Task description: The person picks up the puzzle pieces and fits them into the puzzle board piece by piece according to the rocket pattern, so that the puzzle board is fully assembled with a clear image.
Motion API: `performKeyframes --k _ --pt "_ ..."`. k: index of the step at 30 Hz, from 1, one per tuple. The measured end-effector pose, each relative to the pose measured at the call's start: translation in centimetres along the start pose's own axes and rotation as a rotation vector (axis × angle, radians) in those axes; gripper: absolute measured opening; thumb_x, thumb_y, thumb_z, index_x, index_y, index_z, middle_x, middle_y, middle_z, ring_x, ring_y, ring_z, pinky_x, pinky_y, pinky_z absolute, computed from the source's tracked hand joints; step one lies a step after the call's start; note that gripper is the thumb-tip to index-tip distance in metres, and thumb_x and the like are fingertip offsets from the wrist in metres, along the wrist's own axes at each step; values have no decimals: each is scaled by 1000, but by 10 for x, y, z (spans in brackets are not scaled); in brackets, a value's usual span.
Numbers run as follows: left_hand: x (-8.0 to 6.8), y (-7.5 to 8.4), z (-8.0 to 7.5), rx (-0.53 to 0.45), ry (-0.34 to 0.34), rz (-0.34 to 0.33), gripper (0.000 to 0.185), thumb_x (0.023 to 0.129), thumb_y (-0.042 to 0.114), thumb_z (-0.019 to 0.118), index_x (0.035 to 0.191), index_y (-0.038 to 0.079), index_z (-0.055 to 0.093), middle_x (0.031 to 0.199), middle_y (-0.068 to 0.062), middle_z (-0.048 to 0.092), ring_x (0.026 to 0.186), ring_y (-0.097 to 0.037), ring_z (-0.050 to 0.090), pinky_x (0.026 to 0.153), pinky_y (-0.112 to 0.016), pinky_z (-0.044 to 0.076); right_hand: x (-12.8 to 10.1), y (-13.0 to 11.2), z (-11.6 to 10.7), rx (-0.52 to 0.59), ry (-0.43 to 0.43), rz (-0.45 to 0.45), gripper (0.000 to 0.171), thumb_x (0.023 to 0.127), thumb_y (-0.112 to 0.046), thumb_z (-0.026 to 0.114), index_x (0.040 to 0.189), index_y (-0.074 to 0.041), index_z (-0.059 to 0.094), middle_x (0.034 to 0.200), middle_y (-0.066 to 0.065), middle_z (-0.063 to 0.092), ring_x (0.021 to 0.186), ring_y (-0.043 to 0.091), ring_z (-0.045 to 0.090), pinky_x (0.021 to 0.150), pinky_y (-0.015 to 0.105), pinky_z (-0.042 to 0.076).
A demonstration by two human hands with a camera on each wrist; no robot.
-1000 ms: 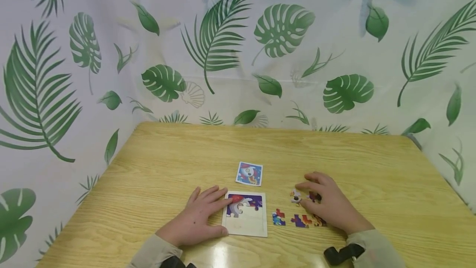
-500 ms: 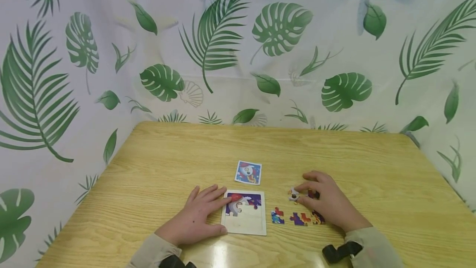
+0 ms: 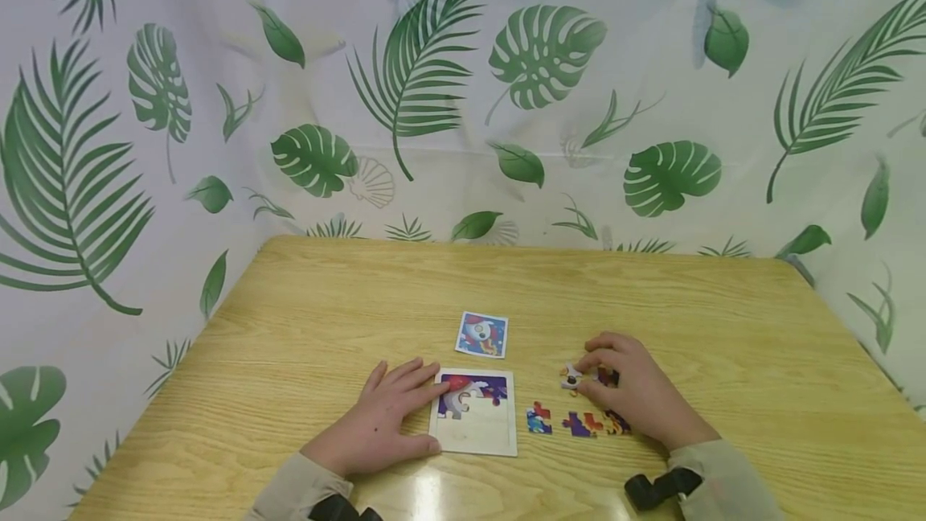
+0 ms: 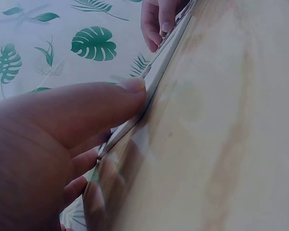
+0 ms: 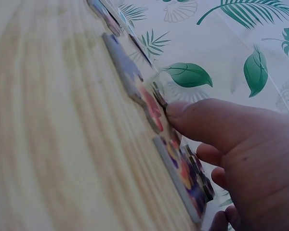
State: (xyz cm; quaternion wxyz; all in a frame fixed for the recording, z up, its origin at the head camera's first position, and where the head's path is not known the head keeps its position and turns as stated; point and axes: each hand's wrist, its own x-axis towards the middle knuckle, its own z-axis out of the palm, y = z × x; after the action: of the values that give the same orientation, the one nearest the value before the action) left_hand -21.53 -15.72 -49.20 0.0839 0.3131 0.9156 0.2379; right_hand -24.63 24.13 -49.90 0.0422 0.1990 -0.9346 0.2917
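My left hand (image 3: 383, 420) lies spread at the left side of a square puzzle board (image 3: 473, 450), its index fingertip on the upper left corner and its thumb at the lower left edge. Several joined pieces, showing a red and white rocket tip on purple, fill the board's upper part. To the right, my right hand (image 3: 633, 384) pinches a white puzzle piece (image 3: 571, 378) between thumb and index finger, low over the table. In the right wrist view its thumb (image 5: 183, 113) hides much of that piece. A dark piece (image 3: 609, 377) is partly covered by the fingers.
Loose pieces lie in a row nearer me: a blue and red piece (image 3: 538, 418), a purple and orange piece (image 3: 581, 424) and a dark orange piece (image 3: 618, 423). Behind the board sits a small rocket picture card (image 3: 481, 334). A leaf-print curtain (image 3: 448, 103) backs the wooden table (image 3: 325, 288).
My right index finger and thumb have drawn together on the white piece, which has shifted slightly left. The left hand stays on the board; the view has moved a little.
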Motion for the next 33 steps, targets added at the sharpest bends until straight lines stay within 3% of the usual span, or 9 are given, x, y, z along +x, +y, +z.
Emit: performKeyframes --k 11,21,33 --pt "1 1 0 -6 -1 -5 76 91 58 66 155 23 44 165 3 27 154 -24 14 120 -59 -4 1 -14 3 -12 54 -42 15 89 -30 80 98 -19 75 127 11 61 125 39 48 103 62 39" --pt "0 1 -1 -7 -2 -1 75 91 57 66 155 23 45 165 2 28 154 -25 14 119 -60 -3 6 -29 17 1 43 -9 19 87 -33 81 100 -22 73 129 7 60 131 36 45 109 60 34" --pt "1 0 -1 -12 -1 1 75 91 57 66 155 23 45 165 2 28 153 -25 14 119 -61 -3 12 -56 35 20 43 -97 17 87 -31 82 100 -24 73 126 0 61 136 32 44 112 56 35"
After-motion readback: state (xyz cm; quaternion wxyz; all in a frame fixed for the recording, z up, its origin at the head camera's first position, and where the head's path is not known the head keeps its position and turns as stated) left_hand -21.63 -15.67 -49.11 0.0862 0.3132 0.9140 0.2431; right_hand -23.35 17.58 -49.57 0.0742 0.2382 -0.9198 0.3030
